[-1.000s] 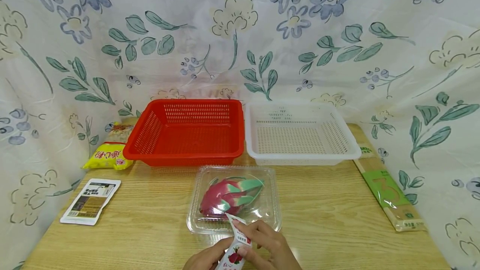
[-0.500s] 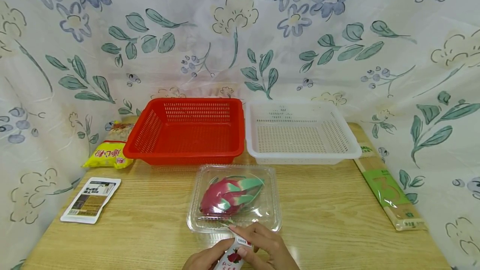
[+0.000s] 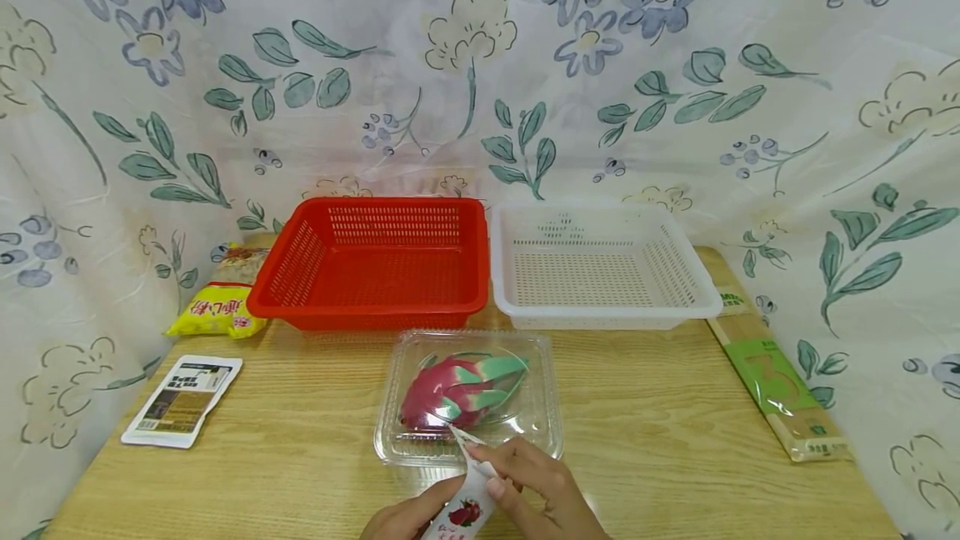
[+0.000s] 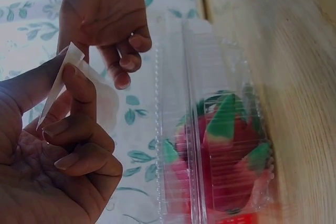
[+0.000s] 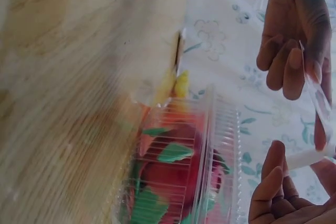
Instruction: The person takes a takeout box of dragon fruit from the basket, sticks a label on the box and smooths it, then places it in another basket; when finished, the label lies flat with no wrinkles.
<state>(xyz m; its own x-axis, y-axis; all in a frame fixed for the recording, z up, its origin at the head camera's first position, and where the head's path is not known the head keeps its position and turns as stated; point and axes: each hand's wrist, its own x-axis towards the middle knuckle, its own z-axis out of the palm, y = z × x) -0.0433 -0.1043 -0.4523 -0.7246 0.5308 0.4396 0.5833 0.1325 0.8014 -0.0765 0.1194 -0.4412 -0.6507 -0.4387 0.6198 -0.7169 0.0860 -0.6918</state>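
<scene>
At the near edge of the tabletop (image 3: 300,440), your left hand (image 3: 408,519) and right hand (image 3: 536,486) both pinched a small white sachet (image 3: 467,500) with a red fruit print, held up just in front of the clear clamshell box (image 3: 468,394). Your left fingers (image 4: 79,85) curled round its lower part; your right fingers (image 5: 294,64) gripped its top edge. Inside the closed box lay a pink-green dragon fruit (image 3: 459,390). Behind it sat a red basket (image 3: 371,265) and a white basket (image 3: 600,269) side by side.
</scene>
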